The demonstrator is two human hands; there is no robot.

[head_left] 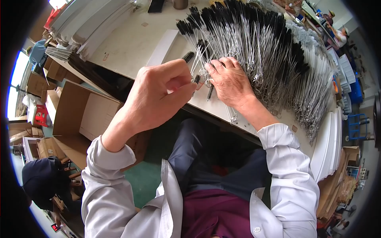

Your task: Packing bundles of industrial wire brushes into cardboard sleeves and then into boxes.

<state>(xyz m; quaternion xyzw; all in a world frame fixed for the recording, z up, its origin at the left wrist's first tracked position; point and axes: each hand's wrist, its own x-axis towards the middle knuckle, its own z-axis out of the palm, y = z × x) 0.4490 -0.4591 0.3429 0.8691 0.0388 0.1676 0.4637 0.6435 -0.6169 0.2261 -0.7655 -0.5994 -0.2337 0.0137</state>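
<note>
Just past the table's front edge, my left hand (158, 93) is closed in a pinch. At its thumb and forefinger tips shows a small black-bristled wire brush (197, 79). My right hand (232, 83) lies a little to the right, its fingers bent down over looped wire handles (207, 82); the fingertips partly hide what they grip. Beyond and right of it spreads a large heap of wire brushes (254, 43), black bristles mostly at the far end and ring-ended handles toward me. Another black brush head (188, 56) lies just beyond my left hand.
A white strip (163, 47) lies on the pale table (127, 51). White stacked sheets (95, 23) stand far left, and more white sheets (327, 146) at right. An open cardboard box (71, 115) sits left below the table. A metal cup (180, 4) stands at the back. Another person (47, 182) bends at lower left.
</note>
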